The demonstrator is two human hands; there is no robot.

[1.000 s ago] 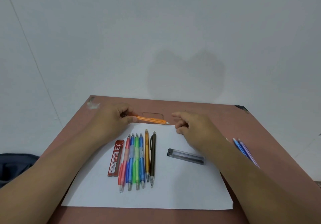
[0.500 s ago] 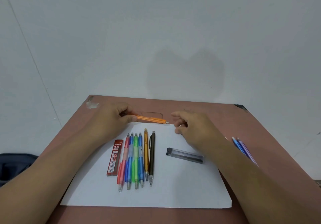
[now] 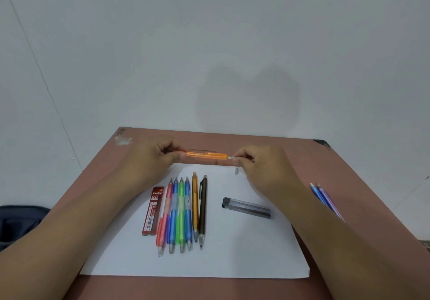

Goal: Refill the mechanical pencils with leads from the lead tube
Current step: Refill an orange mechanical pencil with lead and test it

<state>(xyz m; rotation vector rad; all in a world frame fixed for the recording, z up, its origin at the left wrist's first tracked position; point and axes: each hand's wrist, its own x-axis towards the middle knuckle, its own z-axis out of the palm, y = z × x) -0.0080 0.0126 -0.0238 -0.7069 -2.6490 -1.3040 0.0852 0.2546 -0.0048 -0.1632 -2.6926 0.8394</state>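
Head view shows the left hand [image 3: 149, 157] gripping the orange pencil [image 3: 206, 155] level near the table's [image 3: 349, 174] far edge — the right hand [image 3: 263, 162] pinches its end — while the dark lead tube [image 3: 246, 207] lies on the white paper [image 3: 232, 253].

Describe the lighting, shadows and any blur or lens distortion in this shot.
Head view: soft, even light, no glare on the white paper; a broad, faint shadow on the wall above the table; wide-angle lens stretches the forearms toward the bottom corners; the left hand and right hand on the orange pencil are slightly soft, and so is the lead tube.
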